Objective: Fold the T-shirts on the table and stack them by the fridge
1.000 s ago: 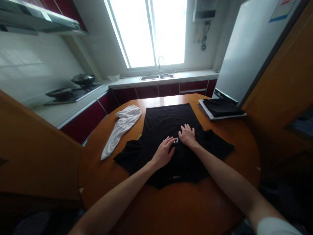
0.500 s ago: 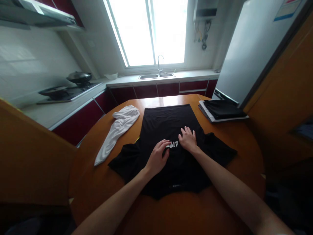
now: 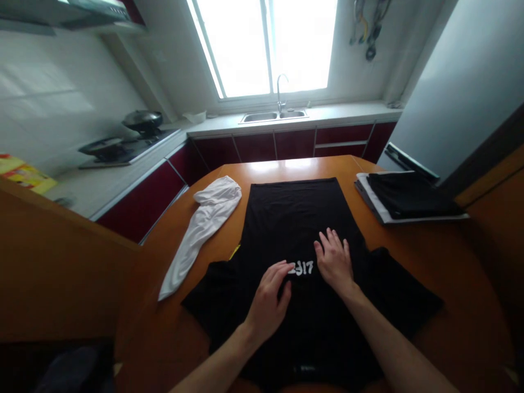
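Observation:
A black T-shirt [image 3: 292, 218] lies spread flat with its hem at the far side and its collar toward me. White lettering [image 3: 303, 268] on its chest reads upside down from here. My left hand [image 3: 270, 297] rests on the shirt just left of the lettering, fingers stretched out and partly covering one end of it. On the right of the lettering, my right hand [image 3: 334, 259] lies palm down on the cloth with its fingers spread. Neither hand grips anything.
A crumpled white garment [image 3: 200, 229] lies left of the shirt on the round wooden table [image 3: 278, 168]. Folded black and white clothes [image 3: 413, 195] are stacked at the right. Beyond stand a sink [image 3: 262, 117], a stove with pans [image 3: 143, 121] and a fridge [image 3: 458, 93].
The view has come closer and tilted down, so the shirt looks larger. My hands have moved slightly apart around the lettering, and more of it shows. The shirt stays spread flat.

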`<state>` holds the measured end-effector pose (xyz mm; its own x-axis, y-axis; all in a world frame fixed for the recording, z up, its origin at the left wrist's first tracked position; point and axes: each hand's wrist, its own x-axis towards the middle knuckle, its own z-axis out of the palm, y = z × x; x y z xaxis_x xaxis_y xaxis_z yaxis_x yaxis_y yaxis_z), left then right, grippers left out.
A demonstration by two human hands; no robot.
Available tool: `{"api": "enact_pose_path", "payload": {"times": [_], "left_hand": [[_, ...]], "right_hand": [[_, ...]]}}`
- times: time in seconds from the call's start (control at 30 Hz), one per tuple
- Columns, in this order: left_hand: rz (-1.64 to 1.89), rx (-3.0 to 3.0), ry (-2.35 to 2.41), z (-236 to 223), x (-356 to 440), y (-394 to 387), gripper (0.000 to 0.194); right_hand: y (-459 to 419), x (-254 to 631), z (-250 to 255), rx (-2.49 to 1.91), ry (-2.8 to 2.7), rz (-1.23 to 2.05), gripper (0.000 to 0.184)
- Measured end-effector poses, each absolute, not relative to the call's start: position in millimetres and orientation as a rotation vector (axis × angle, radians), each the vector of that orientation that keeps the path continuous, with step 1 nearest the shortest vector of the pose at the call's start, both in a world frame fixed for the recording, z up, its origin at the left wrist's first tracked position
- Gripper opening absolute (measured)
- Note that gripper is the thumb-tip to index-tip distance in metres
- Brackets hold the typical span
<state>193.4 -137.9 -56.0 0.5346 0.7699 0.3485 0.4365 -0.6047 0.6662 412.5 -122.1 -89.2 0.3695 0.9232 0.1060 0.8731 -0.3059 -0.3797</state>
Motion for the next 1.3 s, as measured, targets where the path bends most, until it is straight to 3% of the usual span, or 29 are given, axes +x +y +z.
{"api": "enact_pose_path", "payload": {"times": [0.4,1.3], "left_hand": [[0.954,2.457,0.860,-51.9,205.0,-130.1,0.032],[0.883,2.406,0.964,-46.6,199.4,-123.8,0.034]], "right_hand": [[-105.1,423.8,-77.6,-2.222,-1.548,0.221,0.057],[-107.2,418.0,-76.1,-2.248,-1.564,0.226,0.057]]}}
